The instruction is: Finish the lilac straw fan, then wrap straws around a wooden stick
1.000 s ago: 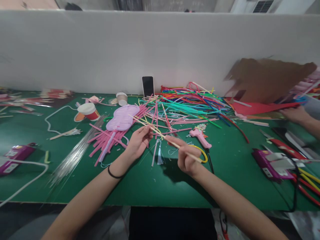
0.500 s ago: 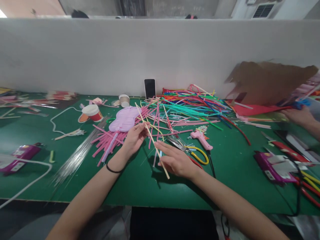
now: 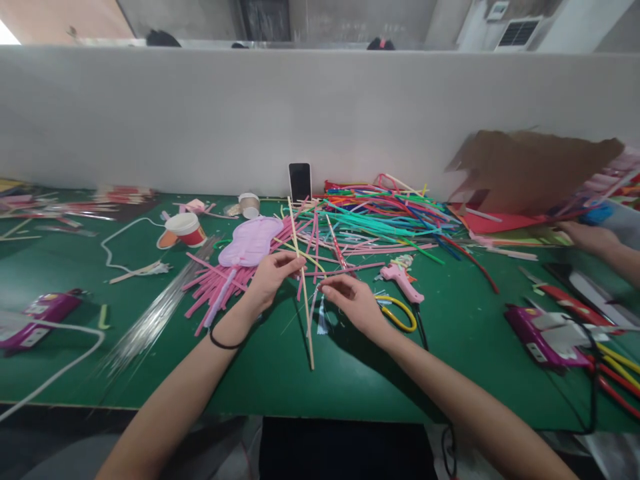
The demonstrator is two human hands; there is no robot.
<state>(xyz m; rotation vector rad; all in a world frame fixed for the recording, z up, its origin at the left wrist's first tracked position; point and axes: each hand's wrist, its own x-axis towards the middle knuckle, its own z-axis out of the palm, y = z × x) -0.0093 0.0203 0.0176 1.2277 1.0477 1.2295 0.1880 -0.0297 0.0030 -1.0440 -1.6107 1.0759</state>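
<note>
My left hand [image 3: 273,275] pinches a long thin wooden stick [image 3: 301,287] near its middle; the stick runs from the far pink strips down toward me, almost upright in view. My right hand [image 3: 353,301] is just right of it, fingertips pinched together over a small pale tassel [image 3: 321,321] lying on the green table [image 3: 280,373]. What the right fingers hold is too small to make out. A pink fan-shaped piece [image 3: 250,241] lies beyond my left hand among pink strips [image 3: 210,283].
A heap of coloured strips [image 3: 385,210] lies behind, with a phone [image 3: 300,181] leaning on the white partition. A pink glue gun [image 3: 403,279] and yellow-handled scissors [image 3: 400,313] sit right of my hand. Paper cups [image 3: 184,230], purple boxes [image 3: 543,333]; another person's hand [image 3: 590,237] far right.
The stick has swung from slanting across both hands to nearly upright, held by the left hand alone. My right hand let go of it and pulled back to pinch near the tassel.
</note>
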